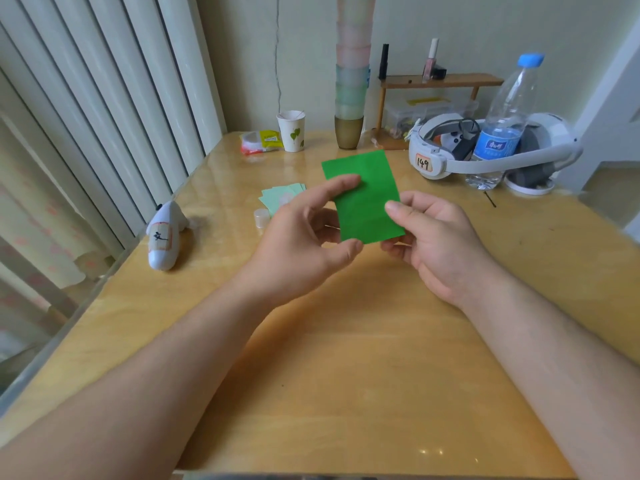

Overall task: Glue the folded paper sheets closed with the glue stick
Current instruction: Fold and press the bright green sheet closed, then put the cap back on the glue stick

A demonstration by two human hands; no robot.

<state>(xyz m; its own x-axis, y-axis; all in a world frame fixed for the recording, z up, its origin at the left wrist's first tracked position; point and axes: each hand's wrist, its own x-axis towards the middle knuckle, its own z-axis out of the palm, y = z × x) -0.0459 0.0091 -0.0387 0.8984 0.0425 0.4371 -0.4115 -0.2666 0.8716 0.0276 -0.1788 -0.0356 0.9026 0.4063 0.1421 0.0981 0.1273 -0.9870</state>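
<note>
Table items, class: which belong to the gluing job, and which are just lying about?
Job: dark green folded sheet held by left hand and right hand; pale green sheets; small clear cap.

Lying about: paper cup, water bottle, headset, stacked cups.

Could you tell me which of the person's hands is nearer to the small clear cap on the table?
Left. The left hand grips the green paper just right of the cap; the right hand holds the paper's opposite edge, farther away.

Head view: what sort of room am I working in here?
Probably a home desk by a window: curtains on the left, a small shelf with cosmetics, and a stack of cups on the wooden table.
</note>
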